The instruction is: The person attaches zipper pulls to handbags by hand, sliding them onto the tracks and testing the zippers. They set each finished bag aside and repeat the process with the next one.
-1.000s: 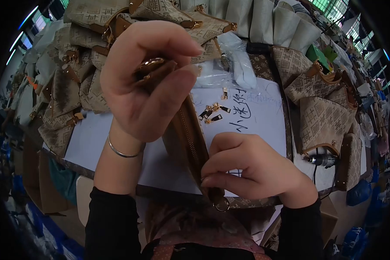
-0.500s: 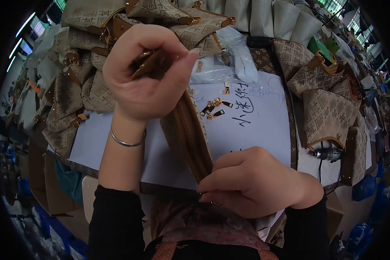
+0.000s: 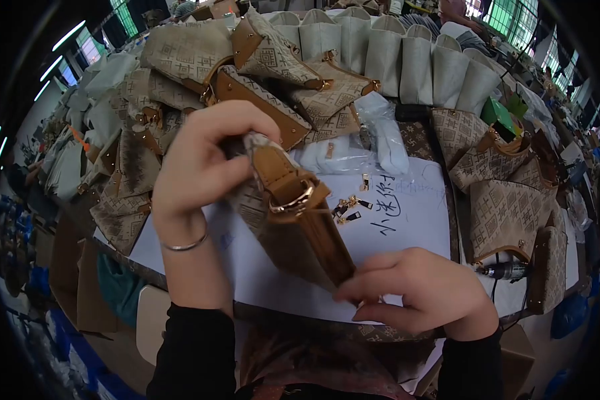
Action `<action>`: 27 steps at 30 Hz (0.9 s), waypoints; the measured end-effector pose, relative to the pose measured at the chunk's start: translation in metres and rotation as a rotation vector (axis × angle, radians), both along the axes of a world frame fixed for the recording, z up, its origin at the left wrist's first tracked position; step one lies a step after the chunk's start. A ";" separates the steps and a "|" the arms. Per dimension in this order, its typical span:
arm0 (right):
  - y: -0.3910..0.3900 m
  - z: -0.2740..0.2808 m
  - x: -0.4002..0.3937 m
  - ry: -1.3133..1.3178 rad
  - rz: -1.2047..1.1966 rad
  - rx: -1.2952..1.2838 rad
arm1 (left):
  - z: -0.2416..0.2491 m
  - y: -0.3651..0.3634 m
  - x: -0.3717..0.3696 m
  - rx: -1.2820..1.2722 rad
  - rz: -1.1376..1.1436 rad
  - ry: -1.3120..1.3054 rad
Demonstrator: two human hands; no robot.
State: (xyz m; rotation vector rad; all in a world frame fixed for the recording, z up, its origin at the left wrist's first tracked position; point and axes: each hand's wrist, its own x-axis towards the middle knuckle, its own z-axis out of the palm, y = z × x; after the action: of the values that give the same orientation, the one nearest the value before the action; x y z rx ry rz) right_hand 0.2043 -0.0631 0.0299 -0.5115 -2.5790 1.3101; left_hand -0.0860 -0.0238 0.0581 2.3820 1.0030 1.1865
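Note:
A beige patterned handbag [image 3: 283,243] with brown trim is tilted between my hands over the white paper. My left hand [image 3: 210,153] is closed round its upper end, beside a brown tab with a gold-coloured metal ring [image 3: 293,203]. At the lower end of the bag's brown top band, my right hand [image 3: 420,290] pinches with thumb and fingers; whatever small part lies between the fingertips is hidden. Several gold-and-black zipper pulls [image 3: 348,212] lie on the paper just beyond the bag.
Patterned bags are heaped at the left and back, including a brown-bottomed bag [image 3: 260,107]. White bag liners [image 3: 383,57] stand in a row behind. Plastic-wrapped pieces [image 3: 333,157] lie mid-table. At right are more patterned bags [image 3: 510,217] and a dark power tool [image 3: 507,270].
The view has tipped up, showing more of the back. My left hand has turned, bringing the bag's end with the metal ring into sight. My right hand stays at the lower end.

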 end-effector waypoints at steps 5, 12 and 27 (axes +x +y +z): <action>-0.001 0.019 0.018 0.331 -0.441 0.250 | 0.011 -0.070 -0.024 0.880 0.641 -0.153; 0.024 0.028 0.068 0.512 -0.803 0.804 | 0.069 0.026 -0.051 1.051 0.734 0.102; 0.132 -0.036 0.147 -0.076 -1.403 0.612 | -0.023 0.083 -0.020 0.340 0.676 -0.045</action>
State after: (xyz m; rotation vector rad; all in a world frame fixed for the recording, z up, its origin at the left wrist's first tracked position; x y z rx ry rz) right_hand 0.3515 0.0691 -0.0063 -1.7071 -1.6546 0.0190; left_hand -0.1056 0.0590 0.0351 2.2957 1.8014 1.7419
